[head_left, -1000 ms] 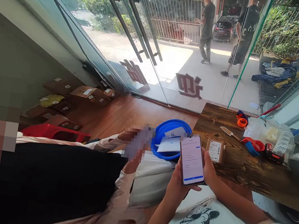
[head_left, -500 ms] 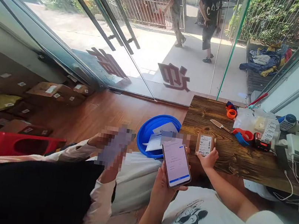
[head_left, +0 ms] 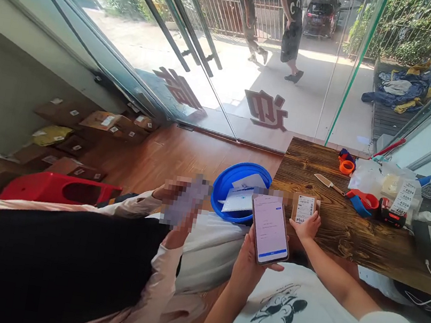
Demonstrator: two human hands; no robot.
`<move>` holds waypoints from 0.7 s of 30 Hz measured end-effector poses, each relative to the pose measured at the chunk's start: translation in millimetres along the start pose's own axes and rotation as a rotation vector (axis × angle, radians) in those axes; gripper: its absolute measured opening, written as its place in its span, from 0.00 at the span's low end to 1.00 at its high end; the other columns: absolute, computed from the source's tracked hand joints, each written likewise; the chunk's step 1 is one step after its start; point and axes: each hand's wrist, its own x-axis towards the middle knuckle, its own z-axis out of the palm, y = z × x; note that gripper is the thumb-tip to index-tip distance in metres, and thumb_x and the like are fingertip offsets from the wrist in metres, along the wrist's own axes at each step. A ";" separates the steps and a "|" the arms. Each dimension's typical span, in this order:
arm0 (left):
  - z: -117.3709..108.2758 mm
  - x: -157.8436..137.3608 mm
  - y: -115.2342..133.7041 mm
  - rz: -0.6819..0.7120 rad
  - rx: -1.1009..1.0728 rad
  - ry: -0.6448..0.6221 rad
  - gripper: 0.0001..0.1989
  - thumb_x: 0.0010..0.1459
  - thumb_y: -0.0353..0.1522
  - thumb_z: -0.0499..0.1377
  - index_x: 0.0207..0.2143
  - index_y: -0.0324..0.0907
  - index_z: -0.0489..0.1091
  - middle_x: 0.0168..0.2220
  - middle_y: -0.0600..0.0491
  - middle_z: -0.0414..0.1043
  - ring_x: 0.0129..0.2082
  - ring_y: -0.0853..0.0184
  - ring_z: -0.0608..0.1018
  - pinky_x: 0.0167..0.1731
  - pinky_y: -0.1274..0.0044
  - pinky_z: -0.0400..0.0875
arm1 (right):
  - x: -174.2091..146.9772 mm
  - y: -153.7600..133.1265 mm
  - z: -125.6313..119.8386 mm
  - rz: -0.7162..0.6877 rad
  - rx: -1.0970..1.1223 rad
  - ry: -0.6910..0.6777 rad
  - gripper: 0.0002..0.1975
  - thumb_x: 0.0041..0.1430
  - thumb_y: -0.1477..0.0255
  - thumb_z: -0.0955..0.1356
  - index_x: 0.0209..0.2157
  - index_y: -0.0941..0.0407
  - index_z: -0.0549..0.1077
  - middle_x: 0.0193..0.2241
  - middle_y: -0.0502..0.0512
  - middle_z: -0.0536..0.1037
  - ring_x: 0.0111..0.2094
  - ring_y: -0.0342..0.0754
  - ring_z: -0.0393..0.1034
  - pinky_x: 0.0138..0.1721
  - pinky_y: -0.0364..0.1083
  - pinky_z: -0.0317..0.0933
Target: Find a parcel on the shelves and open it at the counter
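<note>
My left hand is closed round a smartphone, its lit screen facing up with a blue bar near the bottom. On the wooden table's near edge, my right hand grips a small brown cardboard box by its lower side. A white printed label covers most of the box's top. To my left a co-worker in long light sleeves holds a blurred-out object in both hands.
On the table lie a knife, orange tape rings and a label roll. A blue basin holds white packets. A red stool and several cartons stand left. Glass doors face me.
The view has swung slightly left, so everything sits further right. Outside, two people have walked a step and a dark car has come into sight. Both hands keep their holds.
</note>
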 end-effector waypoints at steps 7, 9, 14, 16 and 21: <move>2.0 -3.4 3.2 0.005 -0.011 0.015 0.47 0.58 0.59 0.58 0.74 0.56 0.46 0.66 0.45 0.68 0.56 0.45 0.77 0.24 0.71 0.80 | -3.5 -9.9 -11.7 0.028 0.048 -0.028 0.63 0.35 0.48 0.79 0.64 0.71 0.56 0.61 0.89 0.62 0.62 0.78 0.56 0.63 0.67 0.51; 2.3 -4.0 4.6 0.001 -0.014 0.008 0.49 0.58 0.59 0.58 0.74 0.56 0.44 0.67 0.44 0.67 0.55 0.44 0.77 0.24 0.71 0.80 | -3.4 -17.1 -19.4 0.045 0.073 -0.032 0.63 0.34 0.48 0.79 0.63 0.73 0.56 0.60 0.91 0.62 0.63 0.80 0.55 0.63 0.69 0.50; 4.2 -5.9 7.4 0.023 -0.016 -0.016 0.45 0.60 0.59 0.56 0.74 0.57 0.47 0.64 0.44 0.70 0.54 0.45 0.78 0.24 0.71 0.80 | -9.9 -49.5 -56.2 -0.003 0.354 -0.055 0.58 0.44 0.41 0.72 0.63 0.69 0.58 0.64 0.87 0.59 0.66 0.76 0.52 0.65 0.70 0.47; 5.6 -7.1 8.3 0.031 -0.021 -0.018 0.45 0.60 0.59 0.56 0.74 0.56 0.48 0.64 0.44 0.70 0.54 0.45 0.77 0.24 0.70 0.80 | -21.0 -69.0 -79.2 -0.072 0.524 -0.136 0.46 0.53 0.40 0.65 0.61 0.61 0.64 0.61 0.75 0.67 0.60 0.67 0.64 0.62 0.65 0.58; 7.0 -9.2 8.5 0.031 -0.025 -0.024 0.48 0.57 0.60 0.58 0.74 0.56 0.47 0.67 0.44 0.65 0.53 0.44 0.77 0.23 0.71 0.79 | -66.0 -121.3 -143.6 -0.186 0.985 -0.651 0.30 0.61 0.42 0.66 0.50 0.51 0.77 0.45 0.57 0.82 0.49 0.56 0.75 0.53 0.53 0.68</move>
